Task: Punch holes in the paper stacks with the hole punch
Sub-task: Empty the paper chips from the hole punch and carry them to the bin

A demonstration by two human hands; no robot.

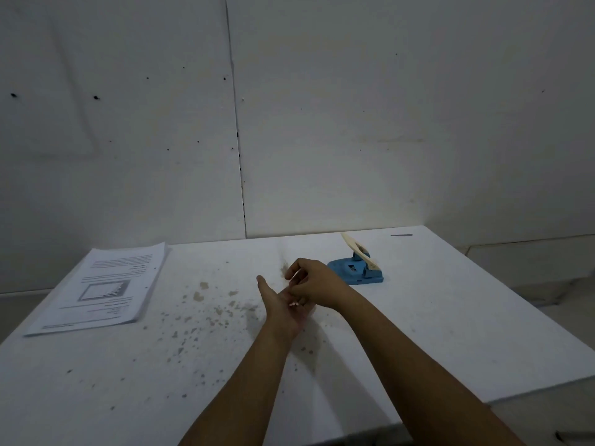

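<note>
A stack of printed paper (103, 291) lies flat at the far left of the white table (450, 317). The blue hole punch (357, 272), its cream lever raised, stands at the back right, apart from the paper. My left hand (278, 305) is held palm up over the middle of the table, fingers straight, with a few small white paper bits (294, 304) on the palm. My right hand (318, 284) hovers over that palm with its fingers curled down, their tips pinching at the bits. Neither hand touches the punch or the stack.
Brown stains and dark specks spatter the table's middle (209, 304). A small dark mark (401, 235) sits near the far right corner. A white panelled wall (289, 123) rises right behind the table. The table's right edge runs diagonally toward me.
</note>
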